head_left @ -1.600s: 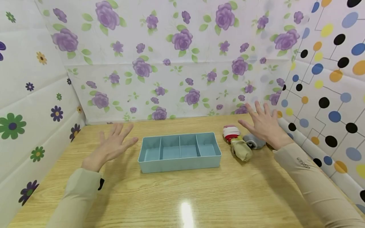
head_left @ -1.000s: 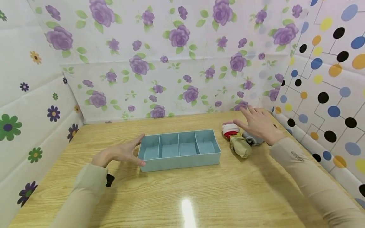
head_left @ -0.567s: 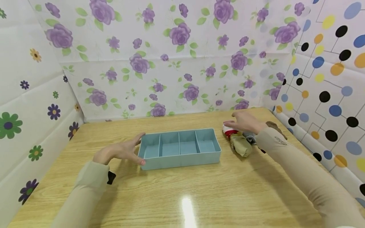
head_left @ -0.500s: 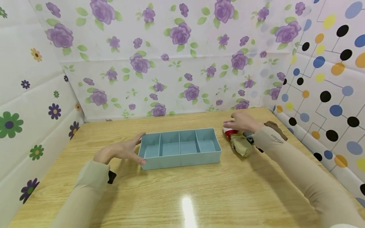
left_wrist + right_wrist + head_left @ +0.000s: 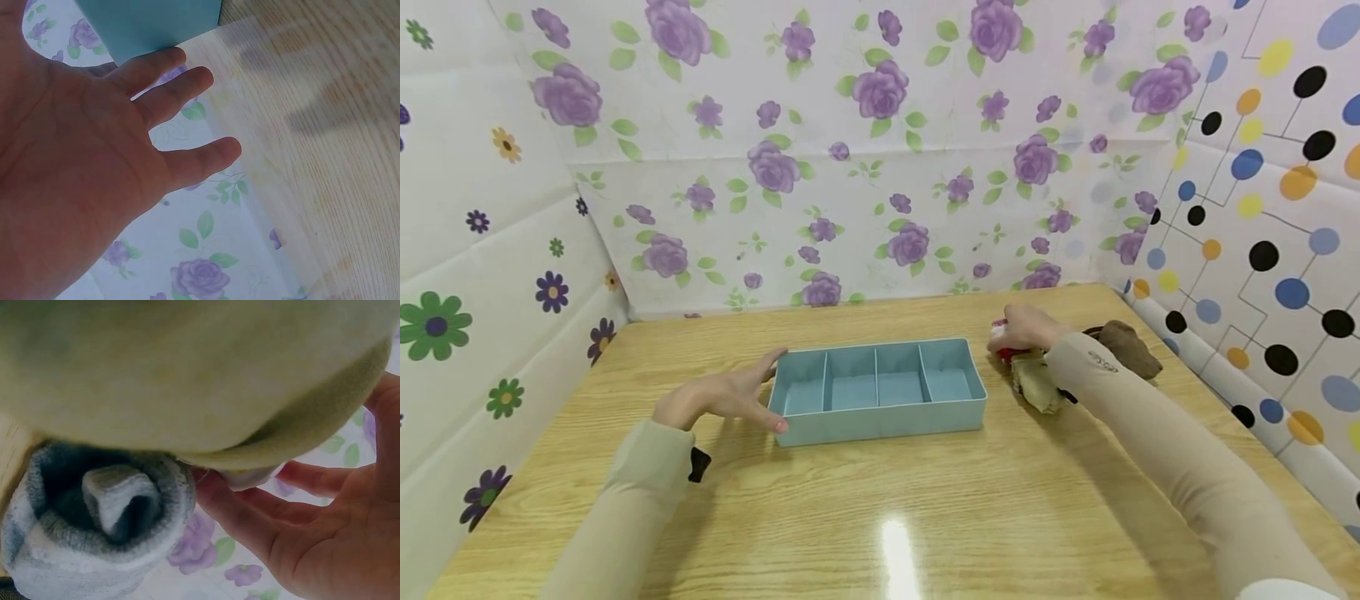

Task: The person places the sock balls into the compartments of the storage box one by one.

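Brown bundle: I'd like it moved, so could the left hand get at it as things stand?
Probably not: the left hand spans the left end of the box, and the right sleeve lies between that hand and the bundle.

One wood-grained tabletop (image 5: 820, 492), yellow-brown, with a bright elongated glare (image 5: 898, 558) toward the near side; one back wall (image 5: 850, 200), white, purple roses, green leaves, horizontal crease; one left wall (image 5: 475, 267), scattered multicoloured flowers; one right wall (image 5: 1262, 250), coloured dots, thin connecting lines.
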`<state>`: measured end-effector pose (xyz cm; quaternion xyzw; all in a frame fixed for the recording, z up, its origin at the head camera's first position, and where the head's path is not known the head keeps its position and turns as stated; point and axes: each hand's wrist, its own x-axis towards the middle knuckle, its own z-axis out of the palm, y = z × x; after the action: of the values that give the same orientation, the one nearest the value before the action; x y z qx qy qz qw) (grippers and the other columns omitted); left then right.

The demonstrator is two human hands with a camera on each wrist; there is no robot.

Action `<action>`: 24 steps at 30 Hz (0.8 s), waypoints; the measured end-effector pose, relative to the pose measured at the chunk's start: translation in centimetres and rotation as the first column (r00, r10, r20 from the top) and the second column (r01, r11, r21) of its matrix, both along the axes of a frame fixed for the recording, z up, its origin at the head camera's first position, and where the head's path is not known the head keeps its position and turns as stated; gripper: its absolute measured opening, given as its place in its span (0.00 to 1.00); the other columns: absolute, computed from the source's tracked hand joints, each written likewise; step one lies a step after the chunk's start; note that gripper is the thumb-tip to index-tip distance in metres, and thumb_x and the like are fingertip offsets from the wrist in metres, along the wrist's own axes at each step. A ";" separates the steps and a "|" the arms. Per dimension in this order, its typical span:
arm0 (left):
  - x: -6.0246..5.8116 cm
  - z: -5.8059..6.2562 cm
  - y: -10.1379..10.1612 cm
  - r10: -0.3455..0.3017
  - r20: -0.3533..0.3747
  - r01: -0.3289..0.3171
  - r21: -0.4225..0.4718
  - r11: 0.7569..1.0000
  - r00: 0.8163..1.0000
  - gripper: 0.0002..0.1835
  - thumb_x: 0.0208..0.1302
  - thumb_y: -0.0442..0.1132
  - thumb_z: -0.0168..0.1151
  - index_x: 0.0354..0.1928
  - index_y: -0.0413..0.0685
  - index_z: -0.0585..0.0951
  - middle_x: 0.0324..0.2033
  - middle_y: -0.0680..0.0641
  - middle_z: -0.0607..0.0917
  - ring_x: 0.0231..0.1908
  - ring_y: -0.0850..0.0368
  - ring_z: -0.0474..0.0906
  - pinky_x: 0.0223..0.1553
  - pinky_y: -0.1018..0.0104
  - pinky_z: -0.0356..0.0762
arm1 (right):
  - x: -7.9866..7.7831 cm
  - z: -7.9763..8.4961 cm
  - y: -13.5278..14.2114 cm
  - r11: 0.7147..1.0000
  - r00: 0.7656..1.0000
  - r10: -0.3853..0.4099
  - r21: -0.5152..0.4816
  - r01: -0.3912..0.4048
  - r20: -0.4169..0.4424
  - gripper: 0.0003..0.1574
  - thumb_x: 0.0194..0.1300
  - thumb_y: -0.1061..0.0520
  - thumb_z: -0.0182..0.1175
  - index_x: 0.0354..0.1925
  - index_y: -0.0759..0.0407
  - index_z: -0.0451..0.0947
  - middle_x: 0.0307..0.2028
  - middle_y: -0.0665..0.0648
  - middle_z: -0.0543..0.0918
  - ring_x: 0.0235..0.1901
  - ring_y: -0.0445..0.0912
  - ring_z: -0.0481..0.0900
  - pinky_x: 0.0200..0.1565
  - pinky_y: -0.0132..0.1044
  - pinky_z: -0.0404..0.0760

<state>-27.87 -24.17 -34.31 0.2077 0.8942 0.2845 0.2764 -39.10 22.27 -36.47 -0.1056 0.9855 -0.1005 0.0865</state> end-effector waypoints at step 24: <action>-0.1 -0.1 0.0 0.004 0.001 -0.004 0.017 1.000 1.000 0.68 0.54 0.53 0.72 0.74 0.49 0.24 0.73 0.26 0.37 0.73 0.29 0.35 0.66 0.31 0.53 | 0.7 2.7 -0.1 0.980 0.998 0.038 -0.196 -0.048 -0.054 0.37 0.62 0.43 0.58 0.57 0.70 0.67 0.46 0.69 0.79 0.39 0.53 0.78 0.34 0.39 0.80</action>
<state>-28.01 -24.20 -34.43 0.2081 0.8919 0.2927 0.2747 -38.44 22.14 -33.79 -0.1372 0.9701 -0.1929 0.0532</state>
